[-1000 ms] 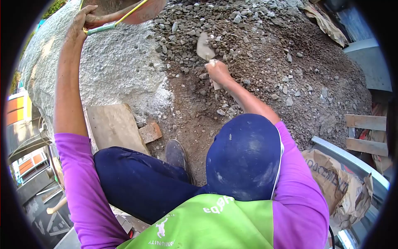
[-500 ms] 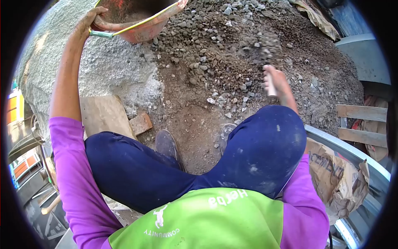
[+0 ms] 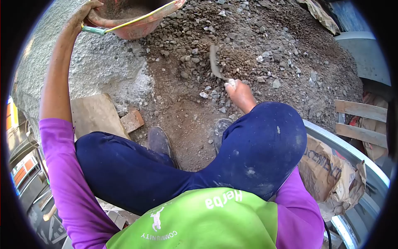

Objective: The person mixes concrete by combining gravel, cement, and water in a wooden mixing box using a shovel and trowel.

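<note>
My left hand (image 3: 85,15) is closed on the rim of a reddish, dirt-caked bucket (image 3: 137,31) at the top left. A yellow handle with a green grip (image 3: 94,30) crosses the bucket's near side. The bucket is tilted with its mouth partly toward me; the view's top edge cuts it off. My right hand (image 3: 241,95) is wrapped round the handle of a trowel, in front of my right knee. The trowel's blade (image 3: 214,62) stands nearly edge-on against the gravel (image 3: 240,62). Dark, damp-looking small stones lie right beside the blade.
A pale grey sand heap (image 3: 103,66) rises on the left. A board (image 3: 97,114) and a broken brick (image 3: 132,121) lie by my left knee. To the right are a crumpled cement bag (image 3: 327,170), a curved metal edge (image 3: 352,151) and wooden slats (image 3: 362,112).
My right hand has swung left and slightly nearer with the trowel, which held a blurred load of stones before. The bucket and my left hand have shifted slightly left and up in view.
</note>
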Available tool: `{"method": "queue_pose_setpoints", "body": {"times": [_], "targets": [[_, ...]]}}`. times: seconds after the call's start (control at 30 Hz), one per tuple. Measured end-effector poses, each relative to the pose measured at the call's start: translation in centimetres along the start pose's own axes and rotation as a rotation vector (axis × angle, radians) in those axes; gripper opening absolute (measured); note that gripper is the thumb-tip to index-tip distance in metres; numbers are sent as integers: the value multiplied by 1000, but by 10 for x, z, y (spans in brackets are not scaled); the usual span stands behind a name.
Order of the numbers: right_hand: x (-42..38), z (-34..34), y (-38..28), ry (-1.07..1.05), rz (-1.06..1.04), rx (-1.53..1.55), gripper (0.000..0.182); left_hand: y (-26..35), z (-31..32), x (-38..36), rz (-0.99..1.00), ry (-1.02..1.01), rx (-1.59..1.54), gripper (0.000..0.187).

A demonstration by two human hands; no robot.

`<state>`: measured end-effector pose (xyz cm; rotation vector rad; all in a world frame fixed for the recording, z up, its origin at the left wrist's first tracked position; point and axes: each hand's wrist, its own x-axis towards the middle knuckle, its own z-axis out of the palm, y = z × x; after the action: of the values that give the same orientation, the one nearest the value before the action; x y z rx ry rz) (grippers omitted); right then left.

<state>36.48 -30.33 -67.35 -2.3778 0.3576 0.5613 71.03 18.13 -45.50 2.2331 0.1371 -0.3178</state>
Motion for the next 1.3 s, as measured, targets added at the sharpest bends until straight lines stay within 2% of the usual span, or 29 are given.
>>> {"method": "queue_pose_setpoints", "body": {"times": [0.03, 0.17, 0.23, 0.27, 0.37, 0.4, 0.43, 0.5, 0.57, 0.63, 0.7, 0.73, 0.77, 0.8, 0.9, 0.97, 1.03, 1.1, 1.17, 1.23, 1.27, 1.3], "targets": [[2, -12, 6, 18, 77, -10, 53, -3, -1, 2, -3, 2, 8, 45], [6, -46, 34, 61, 32, 33, 46, -10, 3, 8, -17, -8, 48, 49], [-4, -77, 23, 96, 289, 291, 27, -15, 0, 10, -27, -17, 64, 52], [-2, -95, 34, 93, 388, 399, 36, -17, -1, 9, -31, -22, 65, 53], [-4, -145, 38, 88, 384, 400, 31, -21, 2, 20, -63, -60, 66, 56], [-3, -150, 40, 106, 394, 441, 31, -27, 9, 18, 19, 45, 84, 56], [-2, -151, 42, 117, 406, 482, 31, -27, 7, 18, -1, 39, 133, 55], [-4, -146, 37, 152, 409, 529, 31, -23, 4, 20, -37, 25, 232, 54], [-16, -122, 5, 182, 391, 539, 33, -24, 4, 14, 10, 22, 149, 50], [-14, -93, -34, -88, 231, 386, 36, -17, 6, 8, 10, 20, 96, 43], [12, -49, -60, -258, -34, 306, 36, -2, 14, 5, -27, 25, 52, 33], [31, -25, -71, -311, -128, 293, 37, -2, 16, 8, -26, 33, 48, 34], [48, -7, -78, -353, -164, 295, 37, -2, 20, 11, -17, 51, 34, 34], [59, -1, -87, -408, -67, 336, 42, -1, 24, 10, -11, 72, 21, 33], [74, -1, -79, -202, -5, 217, 40, 5, 28, -1, 8, 101, 54, 34], [57, -22, -70, -174, 92, 456, 36, 6, 25, -5, 15, 105, 104, 36], [51, -28, -53, -31, 122, 422, 35, 6, 25, -9, -27, 55, 59, 41], [37, -60, -38, -51, 158, 365, 35, 3, 23, -8, 3, 90, 114, 42], [21, -80, -16, 7, 241, 529, 34, 0, 21, -3, -11, 22, 158, 44], [10, -111, 2, 99, 262, 505, 33, 16, 32, -17, 2, -29, 180, 45], [9, -128, 9, 136, 289, 528, 32, 23, 41, -25, 22, 25, 245, 54], [3, -141, 16, 167, 325, 551, 32, 21, 43, -25, 3, 1, 283, 54]]}}
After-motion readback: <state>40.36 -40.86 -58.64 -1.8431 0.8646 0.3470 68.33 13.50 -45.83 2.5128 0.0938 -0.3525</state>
